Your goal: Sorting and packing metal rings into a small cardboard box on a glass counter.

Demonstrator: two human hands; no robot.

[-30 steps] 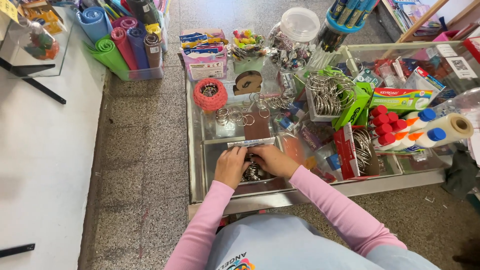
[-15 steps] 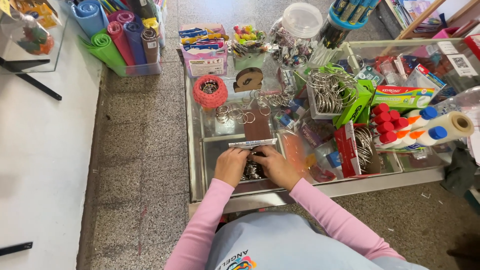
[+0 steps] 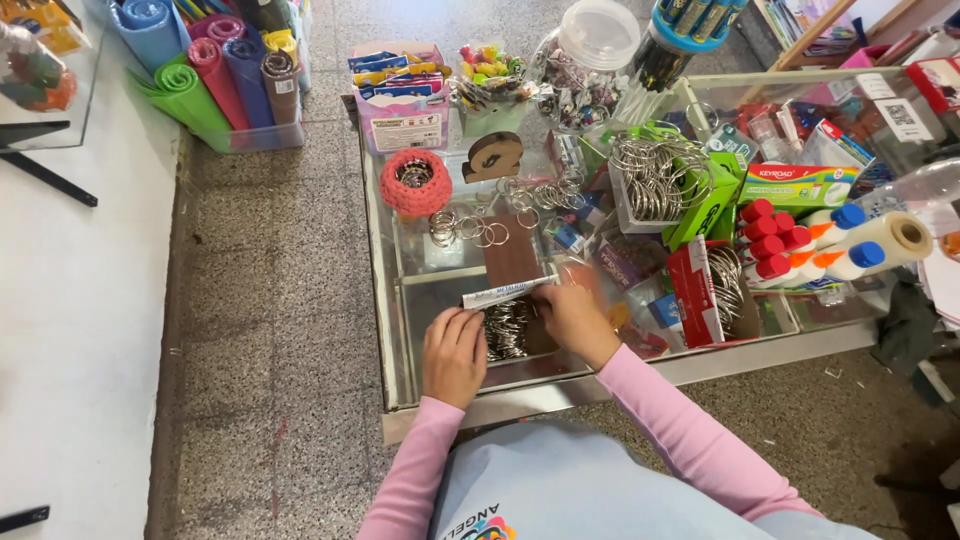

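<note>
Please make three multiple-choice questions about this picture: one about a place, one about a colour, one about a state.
1. Where does the pile of loose metal rings lie?
A. between the two hands on the glass counter
B. on the floor
C. inside the clear round jar

2. What colour is the round crocheted holder?
A. blue
B. coral red
C. black

3. How is the clear plastic jar with the white lid?
A. lying on its side
B. open, without lid
C. upright, lid on

Answers: 1 A, the left hand and right hand flank the pile; 2 B, its yarn is coral red; 3 C, the lid sits on top.
</note>
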